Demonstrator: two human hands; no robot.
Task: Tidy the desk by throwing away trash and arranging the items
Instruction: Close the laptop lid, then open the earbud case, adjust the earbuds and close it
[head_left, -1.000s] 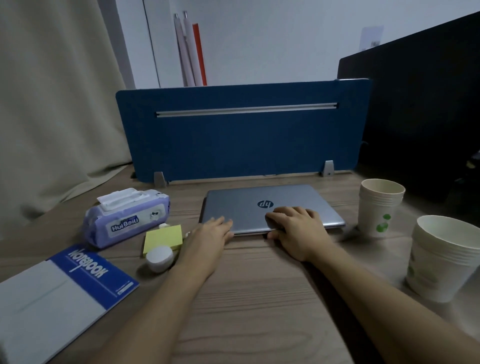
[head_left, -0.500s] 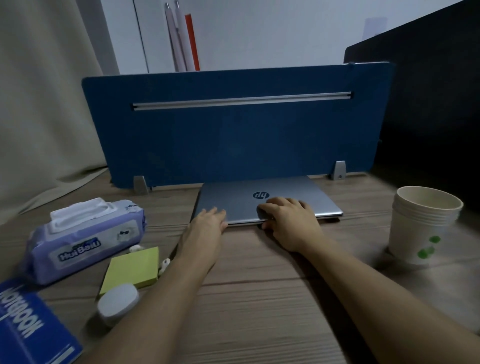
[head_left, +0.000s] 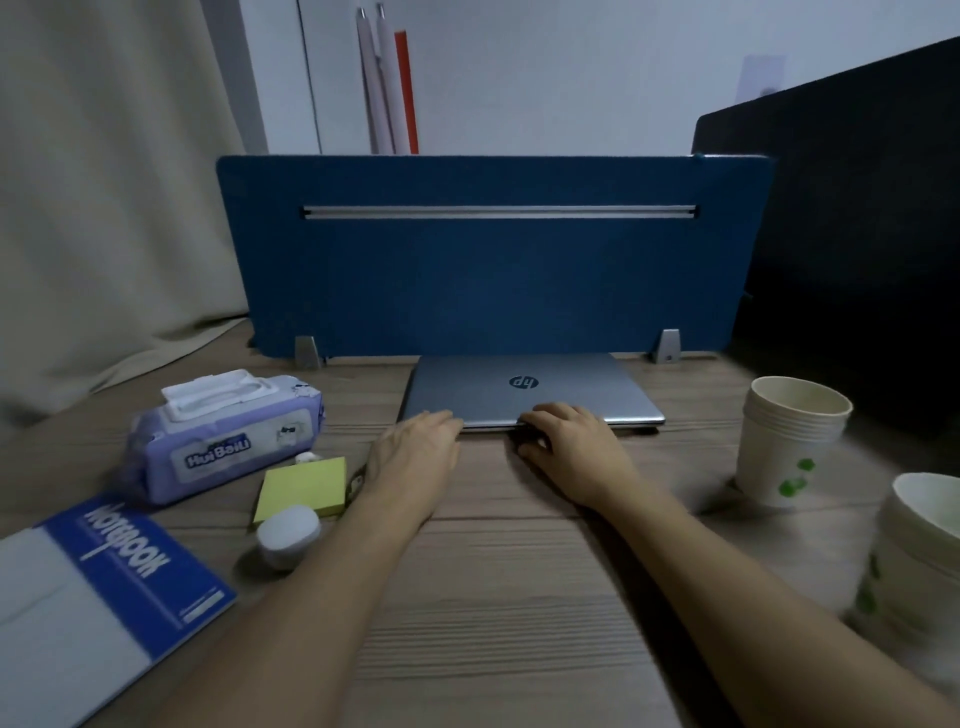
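A closed silver laptop (head_left: 571, 389) lies flat on the wooden desk (head_left: 493, 597), its back edge against the blue divider (head_left: 493, 270). My left hand (head_left: 415, 452) rests on the laptop's front left corner, fingers lying over the edge. My right hand (head_left: 571, 447) holds the front edge near the middle, fingers on top and thumb below. At left lie a purple pack of wet wipes (head_left: 223, 436), a yellow sticky-note pad (head_left: 304, 486), a white earbud case (head_left: 288, 535) and a blue and white notebook (head_left: 104, 587).
Two stacks of paper cups stand at right, one (head_left: 792, 441) farther back and one (head_left: 919, 551) near the frame edge. A dark panel (head_left: 857, 234) closes the right side. A beige curtain (head_left: 104, 208) hangs at left.
The laptop has slid away from me until it meets the divider, both hands staying on its front edge. The view has shifted, bringing the notebook and the nearer cup stack back in.
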